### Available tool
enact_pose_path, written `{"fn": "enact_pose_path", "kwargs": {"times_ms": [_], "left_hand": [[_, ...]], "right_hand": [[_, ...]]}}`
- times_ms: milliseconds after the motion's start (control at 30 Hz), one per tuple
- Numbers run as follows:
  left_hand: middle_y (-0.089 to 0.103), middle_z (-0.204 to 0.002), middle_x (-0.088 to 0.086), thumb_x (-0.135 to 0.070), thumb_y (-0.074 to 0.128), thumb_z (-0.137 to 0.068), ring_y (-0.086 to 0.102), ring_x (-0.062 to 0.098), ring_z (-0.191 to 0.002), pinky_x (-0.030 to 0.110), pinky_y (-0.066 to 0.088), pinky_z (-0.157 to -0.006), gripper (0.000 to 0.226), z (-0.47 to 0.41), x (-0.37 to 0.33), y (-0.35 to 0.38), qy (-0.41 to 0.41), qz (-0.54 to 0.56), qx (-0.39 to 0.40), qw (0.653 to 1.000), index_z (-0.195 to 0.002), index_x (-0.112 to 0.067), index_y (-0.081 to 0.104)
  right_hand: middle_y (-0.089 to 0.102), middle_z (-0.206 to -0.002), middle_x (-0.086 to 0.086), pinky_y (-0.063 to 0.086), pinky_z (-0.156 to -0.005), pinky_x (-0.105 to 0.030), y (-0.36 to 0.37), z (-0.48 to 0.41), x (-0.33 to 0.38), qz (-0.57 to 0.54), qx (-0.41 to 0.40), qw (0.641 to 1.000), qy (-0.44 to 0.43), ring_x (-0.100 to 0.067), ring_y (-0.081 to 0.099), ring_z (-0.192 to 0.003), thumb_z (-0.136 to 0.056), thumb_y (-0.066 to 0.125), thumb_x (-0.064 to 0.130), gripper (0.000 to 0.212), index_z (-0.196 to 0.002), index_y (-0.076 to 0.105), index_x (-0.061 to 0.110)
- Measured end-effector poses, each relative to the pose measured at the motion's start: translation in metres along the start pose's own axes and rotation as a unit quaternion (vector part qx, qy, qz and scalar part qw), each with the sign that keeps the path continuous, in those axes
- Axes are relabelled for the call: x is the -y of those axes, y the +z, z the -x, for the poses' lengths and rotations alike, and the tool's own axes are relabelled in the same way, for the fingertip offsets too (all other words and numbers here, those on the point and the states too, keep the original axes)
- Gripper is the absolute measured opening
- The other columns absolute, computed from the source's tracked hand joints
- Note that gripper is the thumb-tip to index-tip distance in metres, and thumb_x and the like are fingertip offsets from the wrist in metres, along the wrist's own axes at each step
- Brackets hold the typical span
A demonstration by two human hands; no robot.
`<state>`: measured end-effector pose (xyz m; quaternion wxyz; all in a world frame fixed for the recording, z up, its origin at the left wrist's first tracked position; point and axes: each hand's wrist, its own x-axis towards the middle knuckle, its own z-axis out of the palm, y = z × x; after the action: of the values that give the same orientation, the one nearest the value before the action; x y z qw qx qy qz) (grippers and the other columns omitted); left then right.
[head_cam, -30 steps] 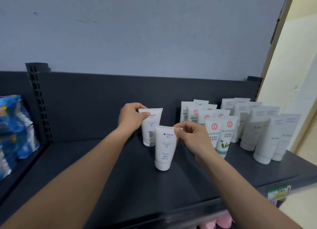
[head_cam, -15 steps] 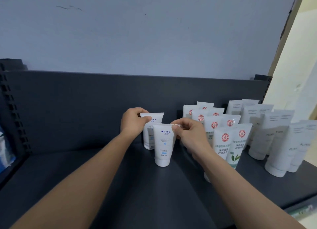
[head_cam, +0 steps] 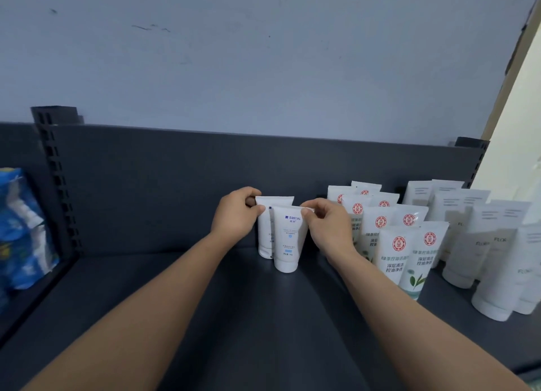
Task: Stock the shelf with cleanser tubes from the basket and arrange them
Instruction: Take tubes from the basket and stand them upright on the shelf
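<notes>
Shelf tubes: left hand, right hand pinch two.

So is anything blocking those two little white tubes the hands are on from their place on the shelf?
Nothing visible does. The left hand pinches the rear tube, the right hand the front tube, and both tubes already stand on the shelf. The red-seal tubes stand to the right.

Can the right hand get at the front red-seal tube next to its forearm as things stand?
Probably yes, once freed. The right hand pinches the top of the front Manting tube, so it must let go first. The front red-seal tube stands at the head of its row, beside that forearm, with nothing between.
</notes>
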<state>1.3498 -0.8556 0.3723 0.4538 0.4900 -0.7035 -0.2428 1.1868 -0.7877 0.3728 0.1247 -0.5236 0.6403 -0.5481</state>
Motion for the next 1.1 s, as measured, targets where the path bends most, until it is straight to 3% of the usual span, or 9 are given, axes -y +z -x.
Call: {"fn": "enact_pose_path", "kwargs": {"times_ms": [100,167,233,300,467,567,667,900,1100], "left_hand": [[0.062,-0.095,-0.008,-0.017,0.065,-0.088,0.057,0.011,-0.084,0.029,0.049,-0.084,0.029,0.011,0.003,-0.015,0.007,-0.075,-0.001,0.997,-0.116,-0.019,0.063],[0.062,-0.108,-0.004,-0.021,0.064,-0.089,0.058,0.014,-0.096,0.031,0.049,-0.087,0.035,0.022,0.006,-0.027,0.006,-0.141,0.012,0.990,-0.123,-0.020,0.060],[0.060,-0.121,-0.002,-0.025,0.062,-0.090,0.057,0.017,-0.109,0.034,0.048,-0.091,0.039,0.035,0.007,-0.040,0.002,-0.211,0.031,0.977,-0.129,-0.021,0.056],[0.057,-0.128,-0.001,-0.028,0.061,-0.091,0.054,0.021,-0.117,0.039,0.048,-0.095,0.043,0.051,0.007,-0.054,0.000,-0.282,0.045,0.958,-0.132,-0.020,0.053],[0.056,-0.123,0.005,-0.032,0.056,-0.094,0.051,0.026,-0.114,0.037,0.042,-0.090,0.035,0.102,-0.001,-0.088,0.013,-0.471,0.044,0.881,-0.123,-0.013,0.056],[0.057,-0.117,0.006,-0.032,0.056,-0.093,0.052,0.026,-0.110,0.036,0.041,-0.083,0.028,0.139,-0.004,-0.111,0.001,-0.525,0.039,0.850,-0.112,-0.012,0.058],[0.057,-0.117,0.008,-0.033,0.057,-0.091,0.052,0.028,-0.112,0.038,0.042,-0.084,0.031,0.180,-0.008,-0.137,-0.014,-0.564,0.024,0.825,-0.113,-0.011,0.058],[0.059,-0.119,0.010,-0.035,0.061,-0.087,0.054,0.032,-0.115,0.041,0.047,-0.086,0.038,0.280,-0.010,-0.197,-0.083,-0.596,-0.004,0.798,-0.115,-0.010,0.057],[0.058,-0.113,0.010,-0.023,0.058,-0.087,0.055,0.032,-0.109,0.040,0.046,-0.080,0.028,0.363,-0.011,-0.253,-0.146,-0.606,-0.036,0.781,-0.111,-0.009,0.055]], "right_hand": [[0.064,-0.089,0.009,0.047,-0.086,-0.029,-0.002,0.007,0.004,0.079,0.006,0.996,-0.045,-0.012,0.058,-0.087,-0.091,0.057,0.015,0.020,-0.108,0.067,0.019],[0.065,-0.113,0.001,0.041,-0.094,-0.029,-0.002,0.014,0.007,0.134,0.004,0.986,-0.099,-0.016,0.057,-0.106,-0.091,0.057,0.013,0.030,-0.121,0.062,0.017],[0.053,-0.137,-0.003,0.031,-0.107,-0.031,0.001,0.023,0.011,0.186,0.011,0.969,-0.159,-0.021,0.043,-0.132,-0.091,0.057,0.011,0.039,-0.129,0.056,0.015],[0.044,-0.147,-0.007,0.023,-0.114,-0.031,0.003,0.034,0.017,0.221,0.026,0.954,-0.200,-0.024,0.029,-0.143,-0.092,0.056,0.010,0.042,-0.133,0.053,0.013],[0.054,-0.134,-0.009,0.031,-0.109,-0.036,0.004,0.072,0.035,0.277,0.095,0.918,-0.268,-0.029,0.039,-0.135,-0.087,0.060,0.010,0.041,-0.128,0.057,0.009],[0.058,-0.127,-0.005,0.037,-0.100,-0.038,0.004,0.095,0.044,0.325,0.140,0.895,-0.271,-0.027,0.044,-0.126,-0.087,0.059,0.021,0.043,-0.129,0.055,0.015],[0.056,-0.129,-0.005,0.039,-0.099,-0.038,0.006,0.122,0.056,0.347,0.195,0.877,-0.268,-0.025,0.045,-0.124,-0.090,0.056,0.027,0.042,-0.131,0.053,0.017],[0.052,-0.135,-0.007,0.036,-0.099,-0.040,0.021,0.202,0.092,0.330,0.278,0.848,-0.309,-0.029,0.042,-0.127,-0.093,0.054,0.035,0.049,-0.138,0.044,0.018],[0.052,-0.134,-0.009,0.036,-0.099,-0.040,0.049,0.270,0.136,0.288,0.315,0.828,-0.364,-0.030,0.042,-0.126,-0.093,0.055,0.034,0.050,-0.138,0.044,0.018]]}}
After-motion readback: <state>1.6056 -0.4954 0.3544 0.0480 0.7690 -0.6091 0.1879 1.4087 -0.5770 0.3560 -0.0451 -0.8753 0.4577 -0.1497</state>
